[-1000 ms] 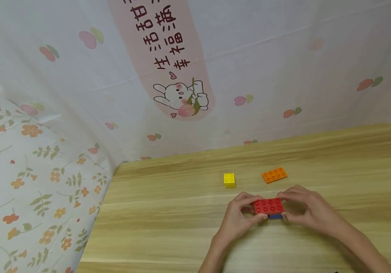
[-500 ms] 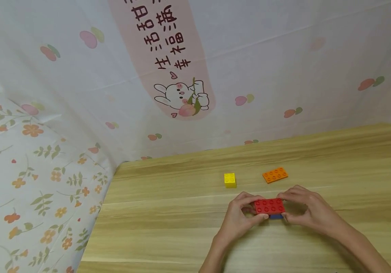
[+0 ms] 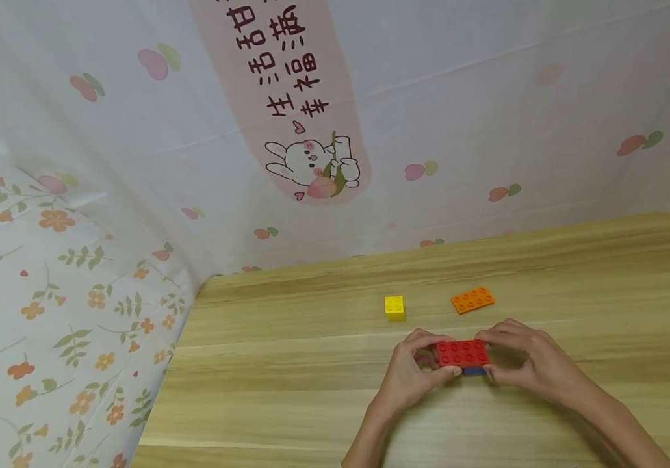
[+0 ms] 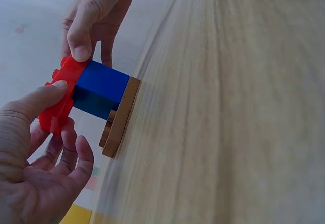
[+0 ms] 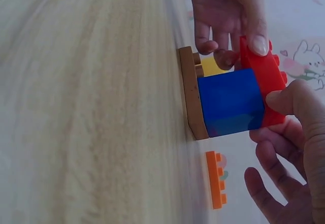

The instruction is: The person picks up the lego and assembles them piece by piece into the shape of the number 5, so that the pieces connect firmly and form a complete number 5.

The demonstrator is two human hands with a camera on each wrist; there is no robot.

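Note:
A thin red building brick [image 3: 463, 353] with studs on top lies across a blue brick [image 4: 100, 86]. The wrist views show no clear gap between red and blue. Under the blue brick a brown studded plate [image 5: 193, 94] rests on the table, its studs bare on the side toward my left hand. My left hand [image 3: 407, 370] pinches the left end of the red brick between thumb and fingers. At its right end, my right hand [image 3: 536, 357] pinches it the same way. From the head view the red brick hides the brown plate and most of the blue brick.
Behind my left hand a yellow brick [image 3: 395, 309] stands on the wooden table [image 3: 264, 390]. An orange studded plate [image 3: 472, 300] lies farther back, beyond the red brick. Printed cloth [image 3: 457, 117] hangs along the table's far side, and floral cloth [image 3: 54, 325] on the left.

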